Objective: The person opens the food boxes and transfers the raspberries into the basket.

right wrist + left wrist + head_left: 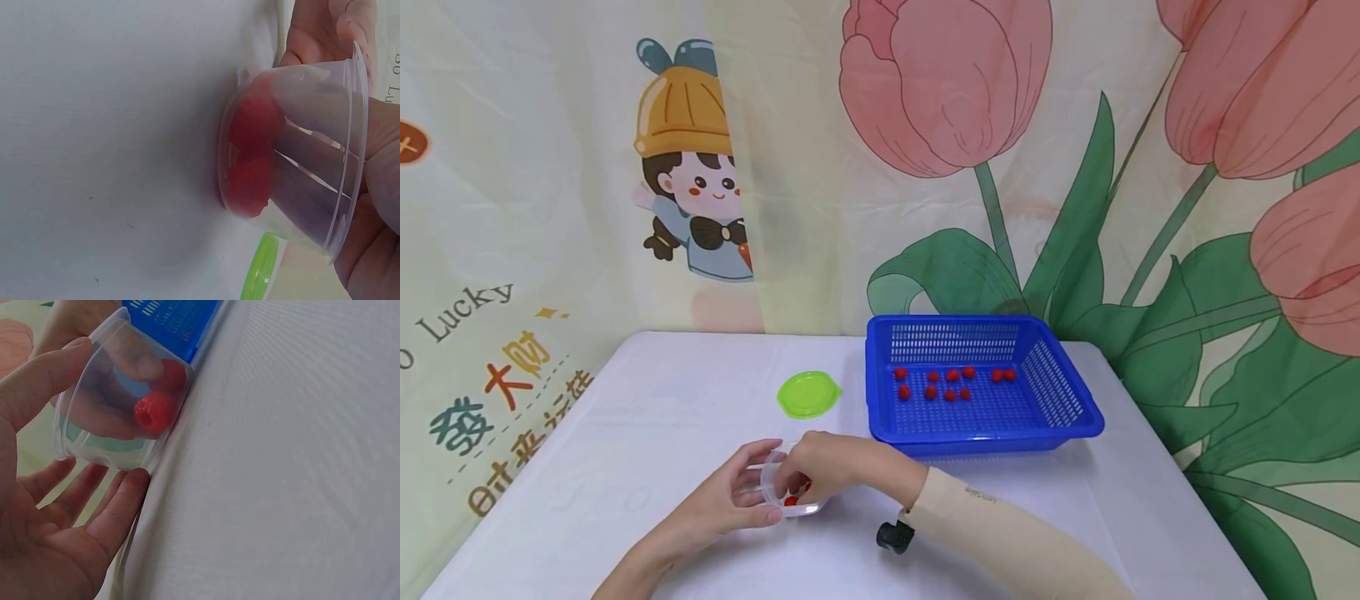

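Note:
A clear plastic cup [769,482] stands tilted on the white table, two red raspberries [155,412] lying at its bottom. My left hand [739,493] holds the cup from the left, thumb at the rim and fingers along its side. From above, my right hand [822,467] reaches inside. Its fingers [306,150] extend down to the raspberries, and in the left wrist view the thumb tip overlaps the upper one. Several more raspberries [931,392] lie in a blue basket [985,433] to the right.
A bright green lid [808,394] lies flat behind the cup, left of the basket. The white table [700,392] ends against a printed curtain with tulips [947,83]. A small black camera [895,536] hangs from the right wrist.

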`<state>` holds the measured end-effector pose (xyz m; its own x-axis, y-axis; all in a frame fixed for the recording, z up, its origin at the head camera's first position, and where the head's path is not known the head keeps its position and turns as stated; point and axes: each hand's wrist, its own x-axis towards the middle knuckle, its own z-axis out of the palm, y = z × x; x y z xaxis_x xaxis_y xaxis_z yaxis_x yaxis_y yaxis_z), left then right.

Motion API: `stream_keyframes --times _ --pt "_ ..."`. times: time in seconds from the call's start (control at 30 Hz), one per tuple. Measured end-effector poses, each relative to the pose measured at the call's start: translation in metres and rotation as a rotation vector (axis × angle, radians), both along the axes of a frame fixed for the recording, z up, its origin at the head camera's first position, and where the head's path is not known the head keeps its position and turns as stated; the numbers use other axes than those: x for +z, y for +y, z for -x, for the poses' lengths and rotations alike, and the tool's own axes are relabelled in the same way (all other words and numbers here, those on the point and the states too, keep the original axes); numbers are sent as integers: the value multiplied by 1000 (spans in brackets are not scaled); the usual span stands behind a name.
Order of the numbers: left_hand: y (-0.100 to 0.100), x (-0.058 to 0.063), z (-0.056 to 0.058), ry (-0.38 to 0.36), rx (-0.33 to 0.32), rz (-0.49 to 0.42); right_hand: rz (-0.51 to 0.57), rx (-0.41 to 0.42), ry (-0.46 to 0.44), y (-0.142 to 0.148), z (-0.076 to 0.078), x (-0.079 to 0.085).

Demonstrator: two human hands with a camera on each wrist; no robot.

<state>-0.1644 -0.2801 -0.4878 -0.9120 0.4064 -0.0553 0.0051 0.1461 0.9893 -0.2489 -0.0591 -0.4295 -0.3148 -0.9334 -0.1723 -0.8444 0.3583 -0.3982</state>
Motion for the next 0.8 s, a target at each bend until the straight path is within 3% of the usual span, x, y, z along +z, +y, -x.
stream_keyframes --times 0.37,0.8 --pt "0 1 0 -11 -3 3 -41 18 43 -6 1 -1" --pt "0 1 0 -6 -7 -5 -13 33 57 -5 2 -2"
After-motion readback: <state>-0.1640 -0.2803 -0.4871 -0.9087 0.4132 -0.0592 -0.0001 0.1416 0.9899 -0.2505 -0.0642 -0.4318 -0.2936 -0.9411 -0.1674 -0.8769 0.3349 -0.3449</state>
